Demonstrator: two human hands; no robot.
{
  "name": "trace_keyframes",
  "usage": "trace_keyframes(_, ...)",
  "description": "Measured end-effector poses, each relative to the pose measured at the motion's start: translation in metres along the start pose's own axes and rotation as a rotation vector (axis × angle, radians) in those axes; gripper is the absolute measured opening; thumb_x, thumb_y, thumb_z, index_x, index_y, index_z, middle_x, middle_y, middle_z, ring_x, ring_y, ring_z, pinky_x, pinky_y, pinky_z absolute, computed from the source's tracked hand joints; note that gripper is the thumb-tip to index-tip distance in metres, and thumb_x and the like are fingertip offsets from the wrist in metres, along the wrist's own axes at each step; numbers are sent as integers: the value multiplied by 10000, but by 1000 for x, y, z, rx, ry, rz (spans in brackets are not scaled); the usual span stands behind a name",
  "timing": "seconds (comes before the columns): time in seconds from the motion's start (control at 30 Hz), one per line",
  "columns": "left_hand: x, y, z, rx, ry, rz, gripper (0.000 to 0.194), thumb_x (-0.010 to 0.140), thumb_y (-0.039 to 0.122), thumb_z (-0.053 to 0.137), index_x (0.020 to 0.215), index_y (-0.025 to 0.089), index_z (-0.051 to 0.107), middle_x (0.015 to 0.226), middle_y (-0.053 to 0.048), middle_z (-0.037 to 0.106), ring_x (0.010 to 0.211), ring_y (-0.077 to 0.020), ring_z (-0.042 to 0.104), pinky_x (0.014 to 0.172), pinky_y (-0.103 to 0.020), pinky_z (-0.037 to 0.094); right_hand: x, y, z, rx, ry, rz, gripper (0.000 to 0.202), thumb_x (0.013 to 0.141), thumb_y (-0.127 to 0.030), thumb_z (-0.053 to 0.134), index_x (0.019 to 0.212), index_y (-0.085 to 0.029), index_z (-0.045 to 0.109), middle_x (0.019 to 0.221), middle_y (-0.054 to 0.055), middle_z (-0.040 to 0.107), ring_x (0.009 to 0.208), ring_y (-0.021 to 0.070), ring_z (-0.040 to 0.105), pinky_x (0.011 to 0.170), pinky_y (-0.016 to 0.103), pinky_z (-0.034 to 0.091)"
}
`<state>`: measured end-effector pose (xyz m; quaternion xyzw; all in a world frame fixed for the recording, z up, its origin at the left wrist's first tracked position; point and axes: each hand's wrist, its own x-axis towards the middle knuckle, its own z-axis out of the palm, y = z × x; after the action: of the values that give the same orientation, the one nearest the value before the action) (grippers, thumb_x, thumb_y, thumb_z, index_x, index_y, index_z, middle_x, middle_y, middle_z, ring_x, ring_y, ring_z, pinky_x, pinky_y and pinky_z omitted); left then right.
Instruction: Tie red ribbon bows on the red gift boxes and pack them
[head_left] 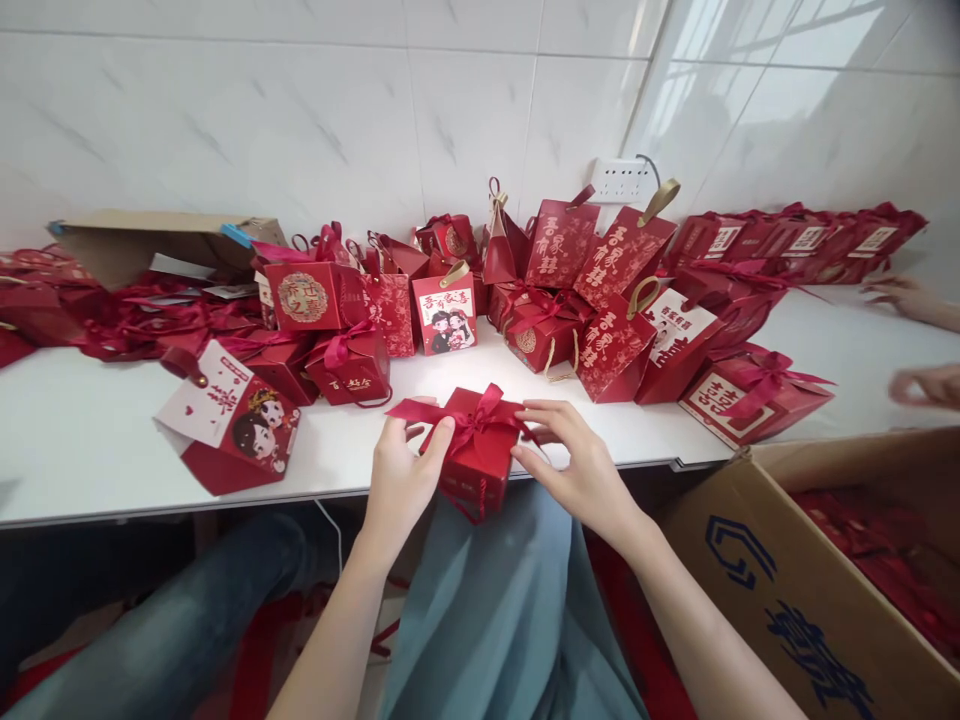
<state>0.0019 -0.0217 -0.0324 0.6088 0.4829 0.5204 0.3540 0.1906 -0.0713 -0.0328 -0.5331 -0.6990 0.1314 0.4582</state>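
Observation:
A small red gift box [471, 455] with a ribbon bow [480, 420] on its top sits at the table's front edge, in front of my body. My left hand [405, 470] grips its left side, the thumb on the top near the bow and the fingers behind. On the other side, my right hand [581, 465] has its thumb and fingers curved around the box's right edge, by a ribbon tail. A thin red cord hangs down the box's front face. The fingertips behind the box are partly hidden.
Many red gift boxes stand along the white table [97, 430], a house-shaped one [232, 425] at left. A cardboard carton [720, 600] holding red items is at lower right. Another person's hands [926, 385] are at the right edge. A power strip [622, 180] is on the wall.

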Motion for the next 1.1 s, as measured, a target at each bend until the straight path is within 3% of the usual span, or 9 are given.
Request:
trace_keyframes(0.1,7,4,-1,-50,-63,-69,267,796,409,574,924,174,569,932,-54,663,897,-196,627,804,-313,492,-4,-7,1,-97,-3,-53,183,874,-222,523,1046,-202,581,1090,100,566,826,174,638,729,345,553)
trace_keyframes(0.3,5,8,-1,-67,-220,-3,272,812,427,559,918,178,582,870,-28,671,839,-190,635,734,-280,493,2,-18,-17,-476,7,-329,168,889,-137,439,915,-180,599,821,77,661,771,213,628,697,372,476)
trace_keyframes(0.43,6,6,4,-81,-270,-20,283,784,358,607,990,165,595,965,-51,676,913,-201,640,811,-299,492,2,-17,-29,-499,-190,-451,292,883,-324,540,1102,-131,557,972,135,654,813,244,616,701,388,497)
trace_keyframes(0.53,9,4,4,-100,-287,-9,274,790,334,600,1003,162,606,987,-57,676,919,-201,641,822,-307,495,-3,-14,-33,-497,-228,-468,252,895,-304,531,1097,-159,571,1048,142,643,844,241,622,730,386,507)
trace_keyframes(0.63,11,4,1,-82,-354,41,261,793,327,597,1000,170,617,1013,-60,668,940,-207,634,841,-320,498,-3,-15,-38,-325,-207,-370,158,926,-243,459,930,-204,612,897,78,679,766,191,625,701,331,500)
trace_keyframes(0.73,15,7,-2,-88,-534,91,254,791,327,600,998,184,629,1042,-61,661,964,-214,627,865,-326,498,11,-19,-41,-124,-161,-136,214,902,-306,480,762,-204,605,671,20,637,620,159,579,584,277,458)
trace_keyframes(0.83,19,12,-3,-123,-697,92,284,782,317,611,1036,191,637,1083,-66,658,977,-227,629,863,-335,510,34,-16,-36,76,-121,116,245,843,-364,517,697,-186,600,652,13,616,631,155,561,594,267,430)
trace_keyframes(1.0,20,8,-2,-165,-687,80,381,757,323,641,1109,184,599,1091,-78,664,991,-244,634,871,-358,518,60,12,-15,401,-222,461,292,690,-444,642,634,-163,584,565,-30,510,536,103,436,535,249,338)
trace_keyframes(1.1,22,4,-1,-142,-683,146,422,763,314,633,1164,204,563,1181,-85,619,1078,-245,599,931,-367,492,61,24,-2,488,-305,530,353,660,-488,662,594,-158,555,520,-46,456,478,81,370,485,237,286)
